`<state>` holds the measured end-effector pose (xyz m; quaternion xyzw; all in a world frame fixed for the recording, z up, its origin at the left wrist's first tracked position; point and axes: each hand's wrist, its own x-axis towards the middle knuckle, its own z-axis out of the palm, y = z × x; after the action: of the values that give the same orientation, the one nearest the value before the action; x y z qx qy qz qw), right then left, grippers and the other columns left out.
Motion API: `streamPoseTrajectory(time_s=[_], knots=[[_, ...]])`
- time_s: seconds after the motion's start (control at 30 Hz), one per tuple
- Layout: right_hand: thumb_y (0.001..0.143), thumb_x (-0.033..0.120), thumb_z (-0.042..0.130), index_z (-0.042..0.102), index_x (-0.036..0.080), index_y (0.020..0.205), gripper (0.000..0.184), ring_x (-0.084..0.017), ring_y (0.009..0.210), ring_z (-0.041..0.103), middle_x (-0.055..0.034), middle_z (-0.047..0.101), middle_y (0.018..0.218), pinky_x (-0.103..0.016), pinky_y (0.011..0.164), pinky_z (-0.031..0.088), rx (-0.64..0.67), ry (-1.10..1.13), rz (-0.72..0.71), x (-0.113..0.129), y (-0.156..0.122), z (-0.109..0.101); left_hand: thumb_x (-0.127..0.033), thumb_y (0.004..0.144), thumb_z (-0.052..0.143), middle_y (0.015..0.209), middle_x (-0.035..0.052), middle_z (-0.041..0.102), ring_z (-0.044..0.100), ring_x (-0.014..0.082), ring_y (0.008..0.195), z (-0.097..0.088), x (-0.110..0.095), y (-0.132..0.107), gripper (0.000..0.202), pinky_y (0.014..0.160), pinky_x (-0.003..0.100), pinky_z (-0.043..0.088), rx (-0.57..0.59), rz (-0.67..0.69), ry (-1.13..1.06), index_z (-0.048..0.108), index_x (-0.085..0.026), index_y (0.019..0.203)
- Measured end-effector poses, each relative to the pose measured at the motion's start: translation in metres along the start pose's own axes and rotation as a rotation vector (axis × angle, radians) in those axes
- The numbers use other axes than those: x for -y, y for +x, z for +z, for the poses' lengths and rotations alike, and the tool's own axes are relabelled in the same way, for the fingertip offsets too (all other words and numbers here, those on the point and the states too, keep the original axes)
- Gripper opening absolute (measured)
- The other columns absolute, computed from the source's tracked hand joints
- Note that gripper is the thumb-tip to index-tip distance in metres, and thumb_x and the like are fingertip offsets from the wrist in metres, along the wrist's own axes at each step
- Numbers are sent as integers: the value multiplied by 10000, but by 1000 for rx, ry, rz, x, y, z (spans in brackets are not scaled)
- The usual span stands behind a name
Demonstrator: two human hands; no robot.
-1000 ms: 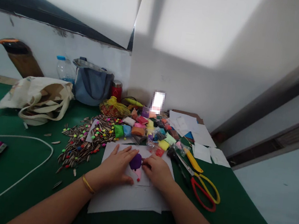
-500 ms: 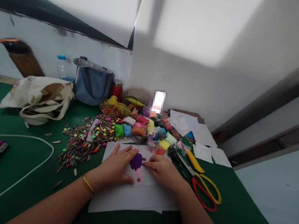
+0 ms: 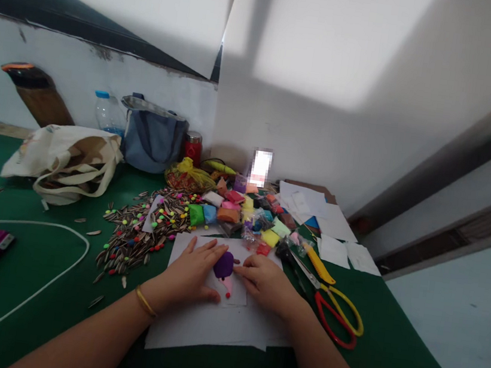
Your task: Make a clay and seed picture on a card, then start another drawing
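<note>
On a small white paper square (image 3: 237, 294), laid over larger white sheets (image 3: 208, 330), lies a flat purple clay piece (image 3: 224, 264). Below it is a pink pointed clay piece (image 3: 227, 284) with a small red ball (image 3: 228, 295) at its tip. My left hand (image 3: 191, 270) rests flat on the paper with fingers spread, along the purple piece's left edge. My right hand (image 3: 271, 283) is curled, its fingertips pressed together at the purple piece's right edge. A tiny dark brown bit (image 3: 236, 262) shows just above those fingertips; whatever they pinch is hidden.
Scissors (image 3: 325, 297) and a yellow utility knife (image 3: 319, 263) lie right of the paper. Behind are colourful clay packets (image 3: 227, 215). Sunflower seeds (image 3: 137, 251) mixed with coloured balls spread leftward. A cream bag (image 3: 63, 160), blue bag (image 3: 154, 142) and white cable (image 3: 52, 276) are further left.
My right fingertips have drawn back very slightly from the small paper, baring more of its right edge. My left hand stays in place.
</note>
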<state>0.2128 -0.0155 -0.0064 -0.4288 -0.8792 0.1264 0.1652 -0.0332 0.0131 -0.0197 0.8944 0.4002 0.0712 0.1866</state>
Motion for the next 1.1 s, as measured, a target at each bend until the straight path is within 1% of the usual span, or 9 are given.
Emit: streamPoseTrajectory(time_s=[0.17, 0.27, 0.37, 0.5, 0.67, 0.8, 0.97, 1.1], knots=[[934, 232, 549, 723, 243, 1126, 259, -178, 880, 591, -85, 635, 1007, -298, 782, 473, 18, -33, 19, 3, 2, 4, -563, 651, 769, 1555, 129, 349, 230, 331, 1462, 1, 2, 1, 1063, 1171, 597, -6, 0, 9, -4, 231, -249, 1512], [927, 216, 548, 726, 229, 1119, 262, -176, 891, 591, -86, 633, 1012, -293, 791, 476, 17, -4, 30, 2, 3, 6, -572, 655, 761, 1553, 129, 353, 233, 337, 1460, 1, 2, 1, 1055, 1171, 600, 5, -2, 10, -2, 233, -254, 1511], [907, 178, 549, 708, 223, 1163, 304, -174, 911, 595, -83, 633, 1026, -287, 798, 481, -13, 52, 45, -2, 2, 5, -580, 660, 753, 1550, 132, 358, 233, 344, 1459, 2, 2, 1, 1046, 1171, 598, 14, -6, 15, 2, 235, -255, 1510], [876, 157, 572, 715, 210, 1155, 318, -182, 909, 599, -82, 640, 1008, -297, 810, 479, -25, 49, 39, -8, 1, 1, -578, 659, 754, 1552, 133, 355, 229, 341, 1461, 1, 1, 1, 1053, 1170, 600, 0, 5, 5, 1, 230, -249, 1511], [905, 209, 567, 715, 258, 1161, 300, -179, 909, 597, -72, 642, 1017, -289, 799, 477, 10, 21, 33, -5, 0, 0, -574, 659, 757, 1555, 129, 349, 221, 339, 1464, 1, 1, 1, 1059, 1172, 592, -3, -3, 13, -8, 222, -253, 1515], [925, 242, 554, 727, 265, 1138, 275, -179, 899, 593, -70, 646, 999, -293, 805, 469, 34, -22, 24, -2, -1, -2, -569, 657, 761, 1554, 136, 349, 219, 342, 1464, 2, 2, 1, 1062, 1170, 592, -1, -3, 17, -5, 220, -256, 1515], [913, 230, 568, 713, 268, 1166, 294, -179, 903, 583, -71, 633, 1006, -291, 797, 456, 29, -38, 11, -1, 0, -5, -560, 645, 773, 1557, 124, 347, 220, 335, 1464, 1, 1, 1, 1076, 1172, 593, 2, 5, 7, 2, 217, -255, 1514], [907, 239, 583, 717, 280, 1151, 282, -179, 875, 575, -72, 619, 993, -297, 775, 449, 22, -62, -22, -1, 0, -4, -562, 654, 766, 1552, 128, 354, 223, 338, 1464, -1, 0, 1, 1060, 1172, 591, 5, 4, 9, -2, 221, -263, 1513]])
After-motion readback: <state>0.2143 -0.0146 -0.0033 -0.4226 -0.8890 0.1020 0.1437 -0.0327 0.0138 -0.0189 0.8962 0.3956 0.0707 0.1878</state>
